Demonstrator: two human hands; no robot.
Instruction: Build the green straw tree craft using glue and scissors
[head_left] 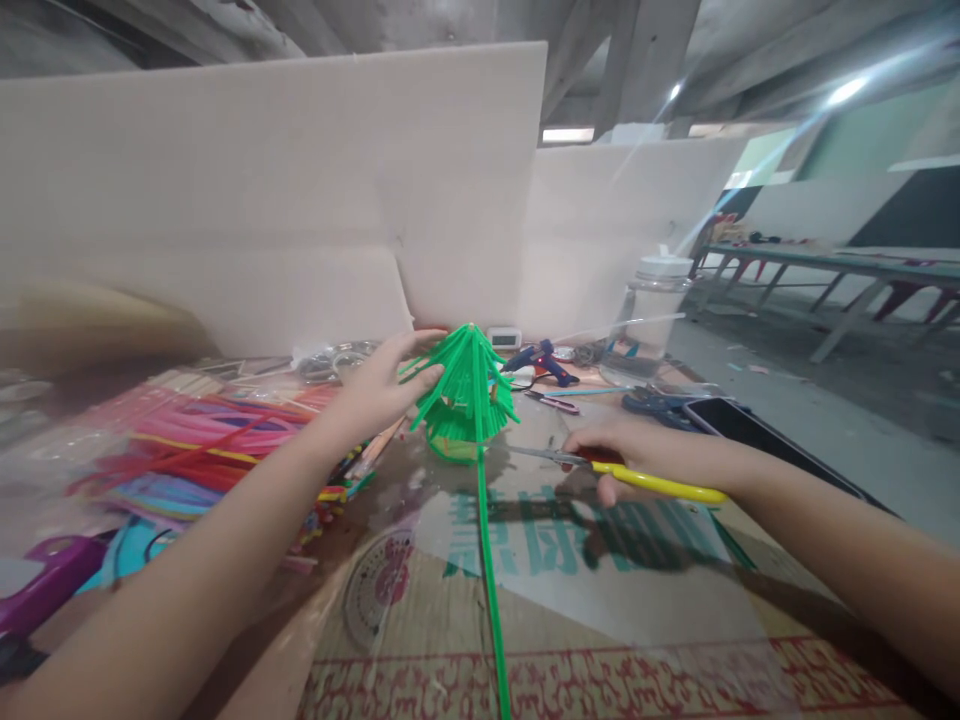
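Observation:
A green cone [457, 395] built from fuzzy pipe cleaners stands upright on the table, with a rounded green base under its fringe. My left hand [394, 380] is at its upper left side, thumb in front and fingers reaching round behind. From the cone a long green pipe cleaner [489, 560] hangs down towards me. My right hand [607, 455] grips yellow-handled scissors [652, 482], seen edge-on. Their thin metal tips point left, close to the long strand just below the fringe; whether they touch it I cannot tell.
Colourful pipe cleaners [217, 430] lie in a heap at left, near a purple tool [52, 580]. Behind the cone are a glue gun [551, 362] and a small digital display [504, 338]. A water bottle [649, 315] and a phone [772, 445] stand or lie right.

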